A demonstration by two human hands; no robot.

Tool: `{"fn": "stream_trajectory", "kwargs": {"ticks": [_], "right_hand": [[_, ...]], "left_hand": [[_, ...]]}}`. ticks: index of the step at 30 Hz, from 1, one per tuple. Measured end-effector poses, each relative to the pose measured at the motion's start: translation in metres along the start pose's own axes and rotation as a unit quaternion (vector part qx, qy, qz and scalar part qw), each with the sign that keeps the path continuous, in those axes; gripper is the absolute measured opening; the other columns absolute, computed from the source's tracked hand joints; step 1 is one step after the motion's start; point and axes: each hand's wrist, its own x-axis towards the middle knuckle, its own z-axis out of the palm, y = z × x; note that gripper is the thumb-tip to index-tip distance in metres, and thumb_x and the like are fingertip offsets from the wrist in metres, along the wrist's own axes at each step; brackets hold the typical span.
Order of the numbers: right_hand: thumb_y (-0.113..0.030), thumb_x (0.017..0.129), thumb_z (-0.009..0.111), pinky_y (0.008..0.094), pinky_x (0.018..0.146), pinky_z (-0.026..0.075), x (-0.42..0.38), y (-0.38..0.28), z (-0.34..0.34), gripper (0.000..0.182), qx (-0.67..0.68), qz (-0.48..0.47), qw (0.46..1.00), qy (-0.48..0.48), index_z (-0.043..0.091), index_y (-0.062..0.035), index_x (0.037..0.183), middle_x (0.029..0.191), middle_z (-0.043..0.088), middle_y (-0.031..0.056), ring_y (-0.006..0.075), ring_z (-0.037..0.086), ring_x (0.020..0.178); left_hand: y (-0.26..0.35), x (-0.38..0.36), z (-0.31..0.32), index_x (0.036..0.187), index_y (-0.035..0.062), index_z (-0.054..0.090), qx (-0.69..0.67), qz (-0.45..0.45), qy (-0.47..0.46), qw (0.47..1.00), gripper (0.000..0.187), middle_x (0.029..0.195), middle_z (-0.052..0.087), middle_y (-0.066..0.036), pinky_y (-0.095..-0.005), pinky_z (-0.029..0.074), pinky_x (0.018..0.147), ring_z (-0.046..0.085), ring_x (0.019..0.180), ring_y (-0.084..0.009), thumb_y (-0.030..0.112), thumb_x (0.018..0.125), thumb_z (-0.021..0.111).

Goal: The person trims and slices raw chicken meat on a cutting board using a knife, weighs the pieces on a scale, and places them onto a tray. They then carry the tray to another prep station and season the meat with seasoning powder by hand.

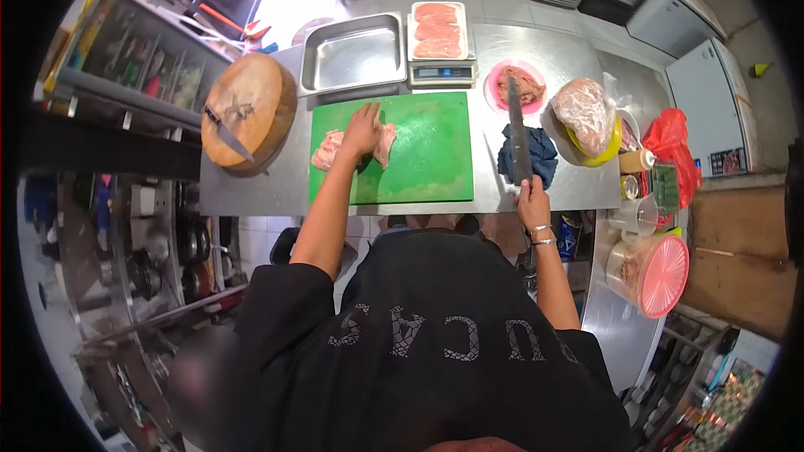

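On the green cutting board (427, 151) lies pale raw meat (329, 151), which looks like chicken, with a flap showing on each side of my left hand (363, 131). The fingers of that hand are stretched out and rest on the meat; the thumb side is partly hidden. My right hand (533, 198) is closed round the handle of a long, broad knife (518, 134), to the right of the board. Its blade points away from me, passing over a crumpled dark blue cloth (543, 163) and reaching a pink bowl (494, 100) of meat trimmings (528, 90).
Behind the board are a steel tray (353, 54) and a scale (440, 74) bearing a tray of meat slices (437, 29). A round wooden block (243, 100) with another knife (226, 134) stands left. Bagged meat (584, 117) and a lidded tub (657, 272) are right.
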Motion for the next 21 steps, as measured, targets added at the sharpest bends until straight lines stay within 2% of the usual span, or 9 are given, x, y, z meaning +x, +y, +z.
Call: {"fn": "stream_trajectory", "kwargs": {"ticks": [2, 4, 6, 9, 13, 16, 18, 19, 21], "right_hand": [[-0.029, 0.101, 0.052, 0.0542, 0.074, 0.05, -0.017, -0.006, -0.006, 0.032, 0.052, -0.004, 0.997, -0.061, 0.056, -0.0006, 0.115, 0.096, 0.067, 0.0289, 0.0481, 0.065, 0.089], [-0.028, 0.099, 0.056, 0.053, 0.076, 0.051, -0.031, -0.017, -0.004, 0.032, 0.03, -0.009, 0.998, -0.049, 0.058, -0.0016, 0.117, 0.097, 0.068, 0.0267, 0.0461, 0.065, 0.091], [-0.027, 0.097, 0.059, 0.0517, 0.079, 0.052, -0.037, -0.022, 0.006, 0.032, -0.011, -0.09, 0.995, -0.038, 0.059, -0.002, 0.118, 0.1, 0.068, 0.0259, 0.0449, 0.066, 0.092], [-0.022, 0.095, 0.063, 0.0489, 0.085, 0.051, -0.041, -0.034, 0.027, 0.035, 0.003, -0.09, 0.995, -0.044, 0.059, -0.0037, 0.124, 0.108, 0.066, 0.0232, 0.0427, 0.064, 0.099], [-0.016, 0.093, 0.064, 0.0484, 0.087, 0.05, -0.036, -0.05, 0.049, 0.038, -0.02, -0.109, 0.992, -0.052, 0.057, -0.0036, 0.128, 0.108, 0.062, 0.0197, 0.0417, 0.06, 0.102], [-0.017, 0.093, 0.063, 0.0484, 0.087, 0.05, -0.031, -0.061, 0.054, 0.041, -0.043, -0.113, 0.99, -0.079, 0.056, -0.0036, 0.131, 0.109, 0.062, 0.0208, 0.0421, 0.06, 0.102], [-0.019, 0.094, 0.062, 0.048, 0.086, 0.051, -0.034, -0.071, 0.052, 0.039, 0.008, -0.081, 0.995, -0.055, 0.058, -0.003, 0.129, 0.107, 0.066, 0.0225, 0.0425, 0.063, 0.099], [-0.019, 0.094, 0.062, 0.048, 0.086, 0.051, -0.035, -0.073, 0.05, 0.039, 0.007, -0.085, 0.994, -0.062, 0.058, -0.003, 0.129, 0.107, 0.066, 0.0225, 0.0425, 0.063, 0.099], [-0.024, 0.095, 0.062, 0.047, 0.081, 0.053, -0.039, -0.08, 0.044, 0.035, 0.068, -0.051, 0.994, -0.073, 0.063, -0.0022, 0.122, 0.1, 0.07, 0.0239, 0.0426, 0.067, 0.093]], "left_hand": [[-0.006, 0.005, 0.004, 0.136, 0.0012, 0.055, -0.008, 0.004, -0.048, 0.999, 0.057, 0.134, 0.056, -0.026, -0.0442, 0.048, 0.1, 0.058, 0.115, -0.0436, 0.01, 0.081, 0.067], [-0.004, 0.01, 0.003, 0.138, 0.0032, 0.053, -0.015, 0.004, -0.094, 0.995, 0.061, 0.133, 0.056, -0.026, -0.0442, 0.05, 0.098, 0.059, 0.113, -0.044, 0.012, 0.08, 0.069], [-0.005, 0.017, -0.004, 0.134, 0.0057, 0.059, -0.062, -0.101, -0.181, 0.976, 0.063, 0.122, 0.059, -0.024, -0.0436, 0.051, 0.095, 0.06, 0.109, -0.0416, 0.019, 0.075, 0.077], [-0.002, 0.02, -0.015, 0.122, 0.0043, 0.066, -0.046, -0.081, -0.263, 0.96, 0.059, 0.117, 0.059, -0.024, -0.0437, 0.051, 0.094, 0.061, 0.107, -0.0399, 0.026, 0.069, 0.082], [0.006, 0.008, -0.019, 0.11, 0.0035, 0.071, -0.033, -0.01, -0.248, 0.968, 0.048, 0.109, 0.065, -0.023, -0.0422, 0.054, 0.087, 0.065, 0.1, -0.0396, 0.027, 0.07, 0.083], [0.036, 0.008, -0.049, 0.104, -0.0022, 0.069, -0.116, -0.098, -0.285, 0.946, 0.044, 0.093, 0.07, -0.022, -0.0386, 0.056, 0.077, 0.07, 0.088, -0.0342, 0.029, 0.075, 0.082], [0.051, 0.005, -0.069, 0.1, -0.006, 0.067, -0.211, -0.241, -0.281, 0.905, 0.04, 0.082, 0.072, -0.017, -0.0329, 0.057, 0.069, 0.071, 0.08, -0.0248, 0.026, 0.08, 0.081], [0.043, -0.001, -0.062, 0.1, -0.006, 0.067, -0.212, -0.248, -0.278, 0.903, 0.04, 0.082, 0.072, -0.017, -0.0329, 0.057, 0.069, 0.071, 0.08, -0.0248, 0.026, 0.08, 0.081], [0.029, -0.013, -0.051, 0.101, -0.0062, 0.065, -0.388, -0.291, -0.267, 0.832, 0.031, 0.085, 0.07, -0.012, -0.0301, 0.056, 0.068, 0.069, 0.08, -0.0179, 0.017, 0.085, 0.077]]}}
